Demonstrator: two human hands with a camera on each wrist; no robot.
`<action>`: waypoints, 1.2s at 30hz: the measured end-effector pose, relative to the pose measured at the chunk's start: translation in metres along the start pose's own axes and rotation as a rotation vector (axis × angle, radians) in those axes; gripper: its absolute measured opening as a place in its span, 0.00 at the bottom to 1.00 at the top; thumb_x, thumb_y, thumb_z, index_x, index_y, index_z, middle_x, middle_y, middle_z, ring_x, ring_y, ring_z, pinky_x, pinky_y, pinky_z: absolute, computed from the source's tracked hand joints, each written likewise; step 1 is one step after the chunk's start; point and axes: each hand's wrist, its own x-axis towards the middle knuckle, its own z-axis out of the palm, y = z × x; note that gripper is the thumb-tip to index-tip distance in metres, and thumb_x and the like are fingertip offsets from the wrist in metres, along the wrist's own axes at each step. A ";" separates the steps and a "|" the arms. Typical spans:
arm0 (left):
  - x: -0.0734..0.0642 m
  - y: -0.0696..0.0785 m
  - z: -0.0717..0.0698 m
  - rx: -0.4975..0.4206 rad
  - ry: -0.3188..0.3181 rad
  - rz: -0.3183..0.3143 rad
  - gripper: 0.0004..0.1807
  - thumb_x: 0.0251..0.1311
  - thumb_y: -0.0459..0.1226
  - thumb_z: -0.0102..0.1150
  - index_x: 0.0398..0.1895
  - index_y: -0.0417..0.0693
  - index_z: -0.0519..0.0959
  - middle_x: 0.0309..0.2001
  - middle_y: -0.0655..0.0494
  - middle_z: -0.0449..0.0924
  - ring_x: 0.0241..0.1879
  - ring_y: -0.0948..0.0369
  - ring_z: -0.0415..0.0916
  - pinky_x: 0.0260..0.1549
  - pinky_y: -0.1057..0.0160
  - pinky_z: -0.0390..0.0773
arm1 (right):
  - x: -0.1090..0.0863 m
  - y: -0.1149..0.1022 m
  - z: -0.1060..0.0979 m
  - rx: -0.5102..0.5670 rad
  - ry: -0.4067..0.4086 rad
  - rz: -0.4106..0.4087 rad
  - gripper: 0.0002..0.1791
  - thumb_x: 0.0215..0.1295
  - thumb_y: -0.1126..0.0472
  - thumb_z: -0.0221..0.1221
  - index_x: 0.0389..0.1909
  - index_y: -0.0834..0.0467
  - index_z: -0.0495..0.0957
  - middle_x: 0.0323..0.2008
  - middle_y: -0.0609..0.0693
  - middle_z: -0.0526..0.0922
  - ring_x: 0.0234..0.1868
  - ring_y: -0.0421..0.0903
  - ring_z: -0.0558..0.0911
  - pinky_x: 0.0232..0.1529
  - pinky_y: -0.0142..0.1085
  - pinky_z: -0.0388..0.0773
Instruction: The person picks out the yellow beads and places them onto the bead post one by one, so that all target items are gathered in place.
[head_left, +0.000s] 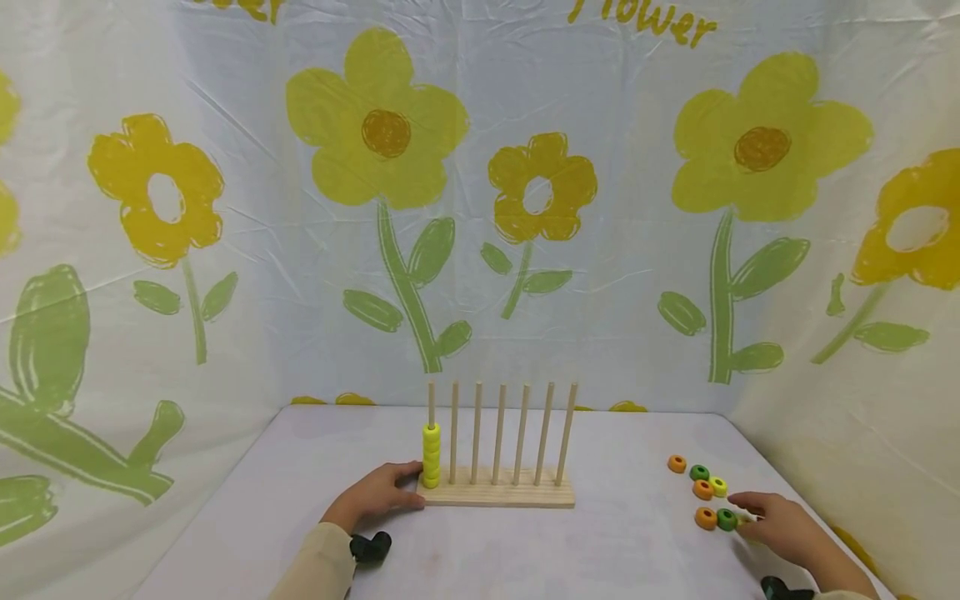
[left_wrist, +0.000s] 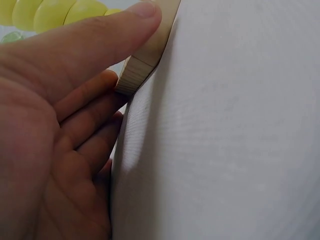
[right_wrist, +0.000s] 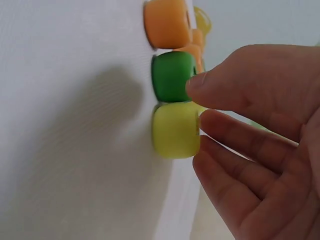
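A wooden rack (head_left: 497, 493) with six upright pegs stands mid-table. Several yellow rings (head_left: 431, 454) are stacked on its leftmost peg. My left hand (head_left: 386, 492) grips the rack's left end; in the left wrist view the thumb lies along the wooden base (left_wrist: 145, 57), the fingers curl at its corner, and the yellow rings (left_wrist: 55, 12) show above. My right hand (head_left: 753, 510) hovers open at the right over loose rings. Its fingertips sit at a green ring (right_wrist: 172, 75) and a yellow-green ring (right_wrist: 175, 130), beside an orange ring (right_wrist: 167, 22).
More loose rings lie at the right: orange (head_left: 677, 463), green (head_left: 699, 472), yellow (head_left: 718, 486) and orange (head_left: 706, 518). A flower-print cloth (head_left: 480, 208) walls the table at back and sides. Black wrist mounts (head_left: 371, 546) sit near the front edge.
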 end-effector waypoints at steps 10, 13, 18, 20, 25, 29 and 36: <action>-0.001 0.000 0.002 0.022 -0.027 0.021 0.46 0.49 0.56 0.70 0.70 0.47 0.66 0.70 0.45 0.66 0.71 0.40 0.57 0.67 0.35 0.57 | 0.003 0.010 0.011 0.026 -0.019 0.087 0.25 0.56 0.60 0.65 0.52 0.70 0.77 0.46 0.64 0.82 0.43 0.54 0.81 0.44 0.52 0.80; -0.001 -0.002 0.002 0.033 -0.029 0.024 0.47 0.49 0.56 0.70 0.70 0.47 0.66 0.70 0.45 0.66 0.71 0.40 0.57 0.67 0.35 0.57 | 0.001 0.011 0.013 0.022 -0.017 0.093 0.24 0.56 0.61 0.65 0.51 0.70 0.78 0.45 0.64 0.82 0.44 0.56 0.80 0.45 0.54 0.79; -0.001 -0.004 0.002 0.052 -0.033 0.030 0.46 0.50 0.56 0.69 0.70 0.47 0.66 0.70 0.46 0.66 0.71 0.41 0.58 0.67 0.36 0.57 | 0.003 0.014 0.013 0.014 -0.005 0.090 0.23 0.54 0.62 0.65 0.50 0.69 0.79 0.44 0.63 0.83 0.44 0.55 0.80 0.44 0.53 0.79; -0.001 -0.003 0.001 0.055 -0.036 0.029 0.46 0.50 0.57 0.69 0.70 0.47 0.66 0.70 0.46 0.66 0.71 0.41 0.58 0.67 0.36 0.57 | 0.004 0.015 0.013 0.005 0.001 0.088 0.22 0.54 0.62 0.65 0.49 0.68 0.79 0.44 0.62 0.83 0.43 0.54 0.80 0.44 0.53 0.79; 0.000 0.001 0.001 0.057 -0.034 0.010 0.44 0.50 0.56 0.69 0.70 0.49 0.67 0.70 0.47 0.66 0.71 0.41 0.58 0.67 0.36 0.57 | 0.003 0.017 0.012 -0.023 0.021 0.074 0.21 0.54 0.61 0.65 0.48 0.68 0.80 0.42 0.61 0.83 0.41 0.52 0.79 0.43 0.53 0.78; -0.001 0.003 0.001 0.051 -0.031 -0.015 0.44 0.49 0.56 0.70 0.70 0.51 0.67 0.71 0.48 0.65 0.71 0.42 0.58 0.67 0.35 0.57 | 0.001 0.016 0.007 -0.033 0.027 0.057 0.21 0.54 0.62 0.64 0.48 0.69 0.80 0.42 0.61 0.83 0.40 0.50 0.79 0.42 0.52 0.79; -0.001 0.003 -0.001 0.043 -0.037 0.004 0.44 0.50 0.56 0.69 0.69 0.51 0.68 0.71 0.47 0.65 0.71 0.41 0.57 0.67 0.35 0.56 | -0.002 0.004 -0.004 -0.061 0.042 0.025 0.19 0.57 0.63 0.62 0.48 0.68 0.80 0.43 0.62 0.84 0.39 0.50 0.79 0.42 0.53 0.79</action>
